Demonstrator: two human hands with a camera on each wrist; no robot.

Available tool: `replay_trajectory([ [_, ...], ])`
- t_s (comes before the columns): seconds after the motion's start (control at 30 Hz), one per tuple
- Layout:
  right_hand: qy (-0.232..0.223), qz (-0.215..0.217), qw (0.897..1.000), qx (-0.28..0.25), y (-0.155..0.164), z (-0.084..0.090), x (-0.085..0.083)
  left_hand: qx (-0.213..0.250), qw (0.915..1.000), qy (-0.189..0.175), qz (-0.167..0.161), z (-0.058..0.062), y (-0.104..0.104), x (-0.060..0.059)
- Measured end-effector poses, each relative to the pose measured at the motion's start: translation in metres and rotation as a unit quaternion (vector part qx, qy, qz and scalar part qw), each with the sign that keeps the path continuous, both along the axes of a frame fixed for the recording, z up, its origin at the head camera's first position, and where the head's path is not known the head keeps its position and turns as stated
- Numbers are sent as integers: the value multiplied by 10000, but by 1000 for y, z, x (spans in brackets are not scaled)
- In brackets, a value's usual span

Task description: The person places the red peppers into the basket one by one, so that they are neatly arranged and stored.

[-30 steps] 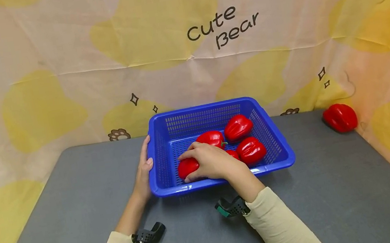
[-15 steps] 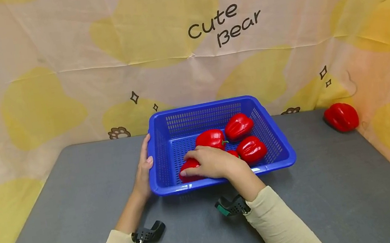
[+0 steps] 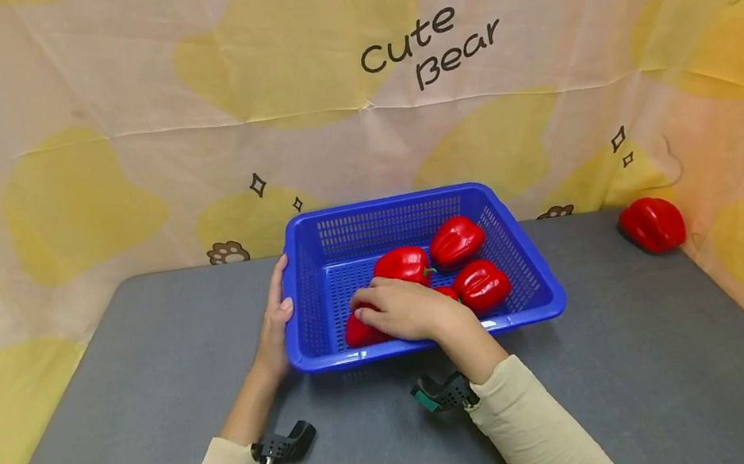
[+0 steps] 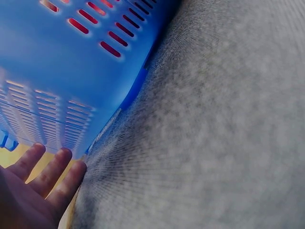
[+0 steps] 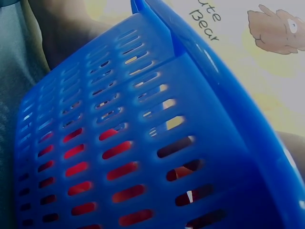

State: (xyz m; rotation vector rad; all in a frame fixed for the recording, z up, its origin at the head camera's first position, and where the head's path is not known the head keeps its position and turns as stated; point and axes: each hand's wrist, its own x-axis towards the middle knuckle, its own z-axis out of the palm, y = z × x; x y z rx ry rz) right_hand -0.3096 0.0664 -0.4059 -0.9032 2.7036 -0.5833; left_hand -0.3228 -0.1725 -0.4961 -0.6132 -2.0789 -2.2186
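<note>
A blue perforated plastic basket (image 3: 334, 361) holds several red bell peppers, among them a bell pepper (image 3: 361, 331) at its front left. My right hand (image 3: 413, 310) reaches over the front rim and lies on that pepper, the thumb on top close to the fingers. Another bell pepper (image 3: 402, 263) lies just behind the hand, and a further one is partly hidden beside it. My left hand (image 3: 275, 323) rests against the basket's left end, thumb near the rim. In the left wrist view its extended fingers (image 4: 52, 174) touch the slotted outer wall.
One more red bell pepper (image 3: 652, 225) lies outside the basket, at the back right corner of the grey table (image 3: 650, 351). A printed yellow and cream cloth (image 3: 359, 146) hangs behind and along the right side.
My right thumb has moved up from the front of the front-left pepper to its top, closer to the fingers, loosening the hold. The left hand and basket stay in place.
</note>
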Motion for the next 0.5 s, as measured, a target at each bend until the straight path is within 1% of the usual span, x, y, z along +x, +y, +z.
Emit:
replay_trajectory([
  [0.13, -21, 16, 9999, -101, 0, 1, -1, 95, 9999, 16, -31, 0, 0, -1],
  [0.27, -59, 63, 9997, -211, 0, 2, -1, 40, 10000, 15, -16, 0, 0, -1],
  [0.5, 168, 151, 9991, -353, -1, -1, -2, -81, 10000, -13, 12, -1, 0, -1],
])
